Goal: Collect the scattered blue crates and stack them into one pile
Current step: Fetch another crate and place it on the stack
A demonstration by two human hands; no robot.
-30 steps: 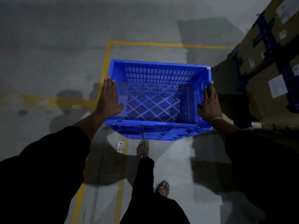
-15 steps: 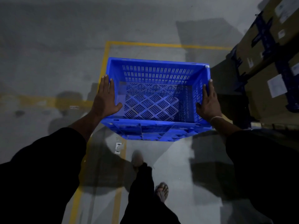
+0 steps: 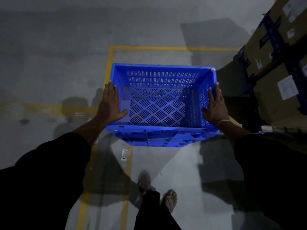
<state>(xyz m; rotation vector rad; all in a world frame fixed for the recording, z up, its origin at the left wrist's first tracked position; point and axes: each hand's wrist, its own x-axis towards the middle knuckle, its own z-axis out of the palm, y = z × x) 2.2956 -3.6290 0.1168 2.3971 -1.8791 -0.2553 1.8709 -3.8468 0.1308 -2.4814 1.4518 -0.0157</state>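
Observation:
An empty blue crate [image 3: 159, 78] with slotted walls and a perforated floor is carried in front of me, above the grey floor. My left hand [image 3: 110, 103] presses flat against its left wall, fingers straight and thumb over the rim. My right hand [image 3: 215, 105] presses the right wall the same way. The crate is clamped between both palms. No other blue crate is in view.
Yellow floor lines [image 3: 149, 47] mark a rectangle under the crate. A blue rack with cardboard boxes [image 3: 274, 67] stands close on the right. My sandalled feet [image 3: 169, 200] are at the bottom centre. Open grey floor [image 3: 49, 55] lies to the left.
I have stepped forward: my feet have swapped position and the floor lines have shifted slightly. The crate stays held between both hands in the same grip.

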